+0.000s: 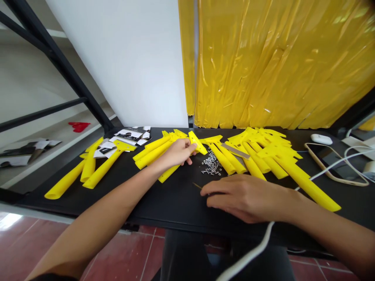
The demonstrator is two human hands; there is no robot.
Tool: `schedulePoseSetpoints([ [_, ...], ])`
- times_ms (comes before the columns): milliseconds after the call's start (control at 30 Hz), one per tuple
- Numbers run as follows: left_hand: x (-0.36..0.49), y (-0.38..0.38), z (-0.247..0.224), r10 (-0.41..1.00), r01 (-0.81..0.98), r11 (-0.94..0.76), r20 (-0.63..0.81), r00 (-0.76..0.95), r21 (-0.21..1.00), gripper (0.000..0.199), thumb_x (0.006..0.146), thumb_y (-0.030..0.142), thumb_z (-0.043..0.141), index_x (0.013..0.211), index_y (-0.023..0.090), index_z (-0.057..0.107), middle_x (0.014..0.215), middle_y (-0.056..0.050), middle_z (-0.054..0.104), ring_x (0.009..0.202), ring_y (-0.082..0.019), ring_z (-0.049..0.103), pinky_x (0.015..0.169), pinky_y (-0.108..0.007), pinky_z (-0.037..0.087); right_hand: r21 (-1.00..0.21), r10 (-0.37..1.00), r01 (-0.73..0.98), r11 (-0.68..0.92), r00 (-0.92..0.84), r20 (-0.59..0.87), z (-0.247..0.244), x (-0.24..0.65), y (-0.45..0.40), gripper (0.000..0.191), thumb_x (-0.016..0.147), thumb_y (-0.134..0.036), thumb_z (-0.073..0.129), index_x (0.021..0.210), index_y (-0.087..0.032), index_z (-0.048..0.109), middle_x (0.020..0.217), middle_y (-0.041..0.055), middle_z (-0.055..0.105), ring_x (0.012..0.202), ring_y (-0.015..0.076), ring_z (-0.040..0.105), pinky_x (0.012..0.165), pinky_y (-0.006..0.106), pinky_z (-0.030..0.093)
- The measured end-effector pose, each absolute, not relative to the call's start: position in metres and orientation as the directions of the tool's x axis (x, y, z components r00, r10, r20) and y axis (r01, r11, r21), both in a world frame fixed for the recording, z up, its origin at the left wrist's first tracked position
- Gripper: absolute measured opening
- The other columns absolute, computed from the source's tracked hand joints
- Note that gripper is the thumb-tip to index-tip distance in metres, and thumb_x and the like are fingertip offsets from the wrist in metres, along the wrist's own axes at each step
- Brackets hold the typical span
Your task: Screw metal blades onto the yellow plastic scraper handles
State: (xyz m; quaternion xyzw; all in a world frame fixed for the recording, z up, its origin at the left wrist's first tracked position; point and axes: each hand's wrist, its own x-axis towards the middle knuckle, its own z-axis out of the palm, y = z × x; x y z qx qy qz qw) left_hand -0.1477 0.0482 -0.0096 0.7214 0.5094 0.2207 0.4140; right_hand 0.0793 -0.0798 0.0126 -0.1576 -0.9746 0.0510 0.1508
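My left hand [181,151] is closed, thumb and fingers pinching a yellow plastic T-shaped handle [197,143] by its flat head, which has small holes. A yellow tube end shows below the hand; whether it belongs to that same piece is unclear. Near the front edge, my right hand [243,197] grips a thin, pointed brownish rod [197,185], its rear part hidden in the fingers. A white cable [263,242] comes out beneath that hand. Between both hands lies a scatter of small metal nuts and screws [211,163].
More yellow handles [254,154] are piled to the right, with a flat metal strip [236,150] among them. Others [90,164] lie at left by printed paper packaging [130,135]. A phone [334,162], white case [321,139] and cables sit at far right on the black table [164,203].
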Motion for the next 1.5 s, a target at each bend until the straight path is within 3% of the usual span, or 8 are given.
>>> schedulePoseSetpoints([
  [233,-0.149,0.046,0.008,0.939,0.32,-0.016,-0.096,0.331,0.947,0.02,0.101,0.036,0.059,0.092,0.019,0.056,0.103,-0.015,0.074,0.054,-0.012,0.063,0.046,-0.029,0.039,-0.019,0.368,0.372,0.928,-0.906,0.211,-0.018,0.077,-0.069,0.035,0.099,-0.006,0.053,0.129,-0.013,0.067,0.149,0.0152,0.063,0.114,0.0242,0.075,0.092,0.037,0.064],
  [500,-0.151,0.044,0.021,0.923,0.068,0.092,-0.111,0.369,0.993,0.021,0.098,0.038,0.064,0.101,0.017,0.059,0.098,-0.014,0.075,0.054,-0.01,0.059,0.045,-0.026,0.045,-0.118,0.424,0.408,0.906,-0.864,0.272,0.005,0.05,-0.052,0.037,0.104,-0.03,0.058,0.135,-0.012,0.066,0.149,0.0172,0.063,0.122,0.0264,0.071,0.097,0.038,0.06],
  [667,-0.148,0.034,0.022,0.887,0.06,0.115,-0.13,0.443,0.992,0.02,0.095,0.033,0.069,0.095,0.017,0.056,0.095,-0.01,0.075,0.048,-0.009,0.06,0.04,-0.023,0.043,-0.026,0.851,0.902,0.432,-0.398,0.342,0.021,0.089,-0.021,0.032,0.106,-0.035,0.05,0.107,-0.018,0.077,0.108,0.0104,0.078,0.1,0.0285,0.074,0.078,0.037,0.054],
  [833,-0.142,0.022,0.021,0.68,0.333,0.228,-0.394,0.618,0.915,0.026,0.095,0.04,0.066,0.097,0.018,0.052,0.098,-0.015,0.078,0.048,-0.013,0.065,0.036,-0.022,0.041,0.051,0.975,0.989,0.142,-0.148,0.163,0.009,0.125,-0.008,0.036,0.102,-0.046,0.053,0.104,-0.017,0.076,0.11,0.0135,0.074,0.098,0.0307,0.072,0.068,0.035,0.046],
  [1100,-0.161,0.039,0.017,0.515,0.625,0.072,-0.566,0.644,0.777,0.036,0.098,0.055,0.061,0.095,0.021,0.046,0.09,-0.013,0.079,0.056,-0.019,0.073,0.045,-0.026,0.049,-0.07,0.973,0.983,0.168,-0.153,0.174,-0.003,0.134,0.0,0.024,0.097,-0.038,0.058,0.089,-0.02,0.072,0.099,0.0096,0.074,0.088,0.0258,0.068,0.067,0.034,0.04],
  [1300,-0.179,0.052,0.018,0.442,0.665,0.009,-0.6,0.667,0.747,0.042,0.096,0.063,0.059,0.094,0.024,0.045,0.088,-0.009,0.078,0.055,-0.018,0.071,0.045,-0.027,0.05,-0.154,0.965,0.978,0.139,-0.099,0.243,-0.004,0.139,-0.002,0.022,0.095,-0.034,0.057,0.088,-0.022,0.074,0.1,0.0082,0.078,0.087,0.0264,0.07,0.065,0.034,0.039],
  [1400,-0.179,0.051,0.023,0.543,0.628,-0.052,-0.506,0.67,0.776,0.04,0.098,0.06,0.058,0.092,0.023,0.046,0.09,-0.01,0.077,0.051,-0.014,0.066,0.044,-0.026,0.047,-0.228,0.938,0.96,0.162,-0.078,0.337,0.001,0.137,-0.007,0.029,0.097,-0.027,0.051,0.097,-0.022,0.079,0.105,0.0075,0.08,0.093,0.0281,0.072,0.071,0.037,0.044],
  [1500,-0.169,0.044,0.028,0.67,0.511,-0.105,-0.319,0.67,0.853,0.034,0.1,0.053,0.058,0.092,0.021,0.048,0.094,-0.009,0.076,0.053,-0.011,0.064,0.049,-0.025,0.049,-0.47,0.915,0.855,0.218,-0.012,0.404,0.007,0.134,-0.011,0.025,0.095,-0.027,0.057,0.101,-0.021,0.08,0.098,0.0073,0.081,0.087,0.0257,0.072,0.075,0.036,0.048],
])
